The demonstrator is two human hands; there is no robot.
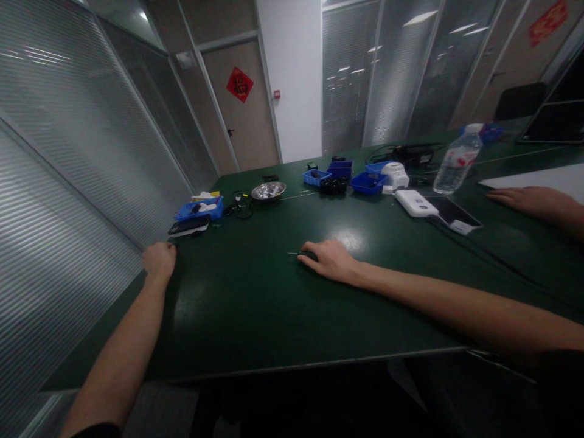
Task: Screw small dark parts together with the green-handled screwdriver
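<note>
My right hand (332, 260) rests on the green table, its fingers closed around the dark handle of what looks like a small screwdriver (309, 255). The tool's thin metal shaft points left, close to the tabletop. At the table's left side, my left hand (159, 260) is closed with its fingers curled; whether anything is inside is hidden. Just beyond it lies a black phone-like slab (189, 225), in front of a blue tray (201, 208) with small items.
Farther back are a metal bowl (269, 191), blue bins (367, 184) and a coiled black cable (334, 186). To the right are a white power bank-like device (416, 203), a dark tablet-like panel (456, 211) and a water bottle (458, 159). Another person's hand (533, 201) lies far right.
</note>
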